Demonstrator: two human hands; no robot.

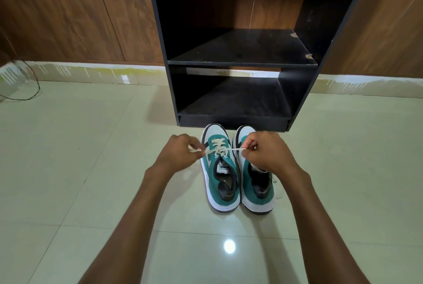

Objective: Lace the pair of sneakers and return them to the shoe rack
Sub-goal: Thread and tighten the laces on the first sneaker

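Observation:
Two green, white and black sneakers stand side by side on the tiled floor, toes toward the black shoe rack (pixel 242 62). The left sneaker (pixel 220 180) has a cream lace (pixel 218 146) threaded across its upper eyelets. My left hand (pixel 179 154) pinches one end of that lace to the left of the shoe. My right hand (pixel 266 152) pinches the other end, stretched taut to the right, and covers the front of the right sneaker (pixel 257 192). The right sneaker's lacing is hidden by my hand.
The rack stands against a wood-panelled wall (pixel 68 9), just beyond the sneakers' toes, with two shelves showing nothing on them. A thin dark cable (pixel 34 91) loops on the floor at far left. Glossy pale tiles (pixel 91 169) spread all around.

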